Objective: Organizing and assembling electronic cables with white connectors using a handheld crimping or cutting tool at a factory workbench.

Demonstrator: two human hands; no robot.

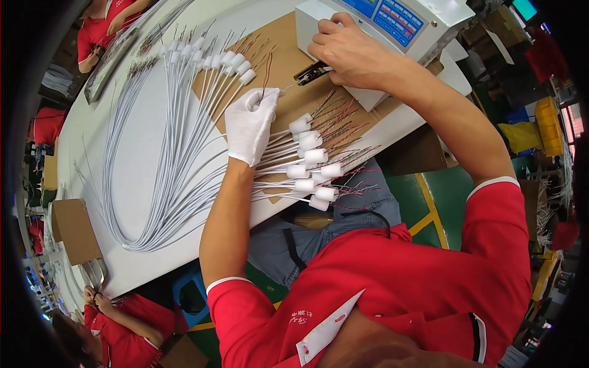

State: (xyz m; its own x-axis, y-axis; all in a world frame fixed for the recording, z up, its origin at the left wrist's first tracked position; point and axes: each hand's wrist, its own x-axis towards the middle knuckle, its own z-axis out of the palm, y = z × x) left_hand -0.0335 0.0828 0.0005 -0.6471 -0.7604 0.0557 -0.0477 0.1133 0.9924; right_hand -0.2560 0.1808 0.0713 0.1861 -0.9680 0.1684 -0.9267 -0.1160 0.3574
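My left hand [250, 122], in a white glove, pinches the wire end of a cable near the machine. Thin reddish-brown wires [267, 72] rise from its fingers, and a pale wire end points toward a black metal part [311, 73]. My bare right hand [350, 54] is curled against the front of the white machine [313, 30]. That black part sticks out beside its thumb; what the fingers grip is hidden. Bundled white cables [162, 202] loop across the table, with white cylindrical sleeves [316, 156] near their ends and twisted thin wires beyond. The left forearm lies over some cables.
Brown cardboard [279, 37] lies under the machine and wire ends on the white table [138, 141]. A cardboard box [76, 230] stands at the table's left edge. Co-workers in red shirts [138, 319] work at the left. A yellow bin [548, 126] is at far right.
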